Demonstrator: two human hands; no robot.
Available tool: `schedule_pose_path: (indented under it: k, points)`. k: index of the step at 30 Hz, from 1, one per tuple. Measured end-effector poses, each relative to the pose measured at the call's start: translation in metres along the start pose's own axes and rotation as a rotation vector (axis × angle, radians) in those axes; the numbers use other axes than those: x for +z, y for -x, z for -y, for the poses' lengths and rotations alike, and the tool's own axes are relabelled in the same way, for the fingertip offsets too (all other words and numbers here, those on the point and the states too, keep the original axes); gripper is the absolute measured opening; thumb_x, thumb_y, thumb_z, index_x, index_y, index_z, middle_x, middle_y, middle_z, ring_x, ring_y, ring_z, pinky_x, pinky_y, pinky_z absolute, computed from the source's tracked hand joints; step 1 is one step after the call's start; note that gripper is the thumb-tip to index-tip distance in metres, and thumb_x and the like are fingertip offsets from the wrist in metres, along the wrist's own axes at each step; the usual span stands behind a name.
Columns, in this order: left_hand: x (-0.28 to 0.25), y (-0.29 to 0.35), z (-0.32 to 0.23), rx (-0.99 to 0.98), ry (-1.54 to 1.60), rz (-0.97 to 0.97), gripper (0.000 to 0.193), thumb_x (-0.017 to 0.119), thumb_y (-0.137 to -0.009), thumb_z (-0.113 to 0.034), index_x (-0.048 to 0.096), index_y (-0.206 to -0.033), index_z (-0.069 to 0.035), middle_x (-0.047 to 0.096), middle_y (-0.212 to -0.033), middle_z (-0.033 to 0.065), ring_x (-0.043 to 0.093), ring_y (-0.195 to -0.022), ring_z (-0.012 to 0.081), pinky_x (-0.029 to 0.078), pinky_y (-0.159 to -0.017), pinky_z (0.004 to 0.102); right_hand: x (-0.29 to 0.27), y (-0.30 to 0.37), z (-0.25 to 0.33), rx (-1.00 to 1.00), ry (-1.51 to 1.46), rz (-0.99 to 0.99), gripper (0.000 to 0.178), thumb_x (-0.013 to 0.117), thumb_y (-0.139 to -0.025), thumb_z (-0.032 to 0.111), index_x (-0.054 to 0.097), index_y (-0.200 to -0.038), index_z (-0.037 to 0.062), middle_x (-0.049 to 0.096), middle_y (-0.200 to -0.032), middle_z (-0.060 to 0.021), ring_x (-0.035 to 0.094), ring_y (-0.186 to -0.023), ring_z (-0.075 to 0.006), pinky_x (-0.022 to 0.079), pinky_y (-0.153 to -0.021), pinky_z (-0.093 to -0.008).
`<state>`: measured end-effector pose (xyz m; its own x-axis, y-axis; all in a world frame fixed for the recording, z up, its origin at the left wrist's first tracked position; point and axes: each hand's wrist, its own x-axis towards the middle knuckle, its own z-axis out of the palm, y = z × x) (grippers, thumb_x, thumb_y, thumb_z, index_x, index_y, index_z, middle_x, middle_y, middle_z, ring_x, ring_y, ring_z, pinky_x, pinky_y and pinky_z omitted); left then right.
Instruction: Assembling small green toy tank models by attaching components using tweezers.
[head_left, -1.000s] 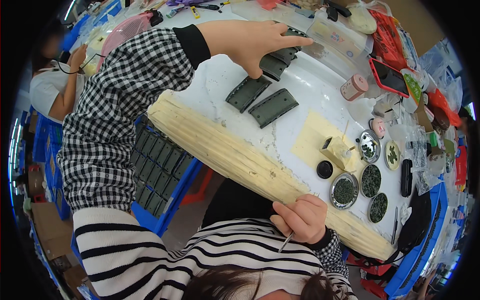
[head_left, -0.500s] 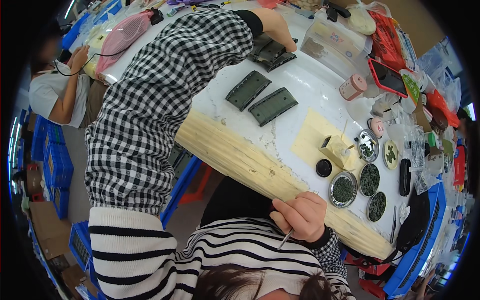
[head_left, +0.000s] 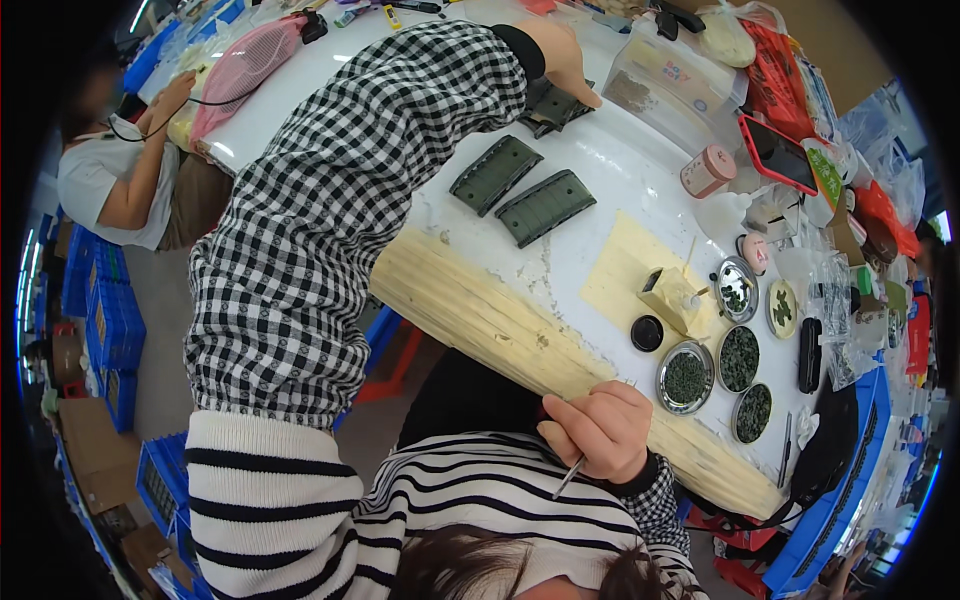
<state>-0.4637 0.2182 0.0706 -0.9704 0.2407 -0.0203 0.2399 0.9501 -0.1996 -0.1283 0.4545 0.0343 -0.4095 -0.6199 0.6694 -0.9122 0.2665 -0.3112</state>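
Nearest my body, my right fingers [head_left: 580, 425] clench a thin metal tool [head_left: 568, 480]; beyond them, two dark green curved pieces [head_left: 545, 208] lie on the table [head_left: 630, 170]. Past those, my left fingers [head_left: 578, 82] have reached farther out this last second, to more green pieces [head_left: 553, 108]; whether they grasp any I cannot tell, but the nearer pair lies untouched.

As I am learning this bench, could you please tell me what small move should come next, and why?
Perhaps the left hand should close gently on the far green pieces: it reaches over them, though its grip is hidden, while the right hand holds a thin tool.
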Motion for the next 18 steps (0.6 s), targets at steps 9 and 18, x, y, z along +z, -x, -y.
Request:
schedule_pose_path:
  k: [9, 18]
  points:
    - [0.001, 0.198, 0.074, -0.218, 0.690, -0.709, 0.066, 0.069, -0.087, -0.042, 0.047, -0.133, 0.001, 0.066, -0.100, 0.0260, 0.068, -0.087, 0.0359, 0.055, -0.075, 0.0407, -0.002, -0.001, 0.001, 0.008, 0.015, 0.025, 0.023, 0.078, -0.065, 0.009, 0.071, -0.085, 0.0010, 0.053, -0.060, -0.0011, 0.051, -0.049, -0.0155, 0.044, -0.050, -0.0276]
    - [0.188, 0.580, 0.107, -0.951, 0.457, -0.524, 0.038, 0.073, -0.084, -0.023, 0.062, -0.114, -0.002, 0.063, -0.111, 0.0168, 0.062, -0.106, 0.0277, 0.049, -0.091, 0.0358, -0.002, 0.001, 0.007, 0.053, 0.015, 0.047, 0.016, 0.075, -0.071, 0.011, 0.071, -0.084, 0.0015, 0.058, -0.063, -0.0048, 0.053, -0.052, -0.0217, 0.045, -0.052, -0.0313]
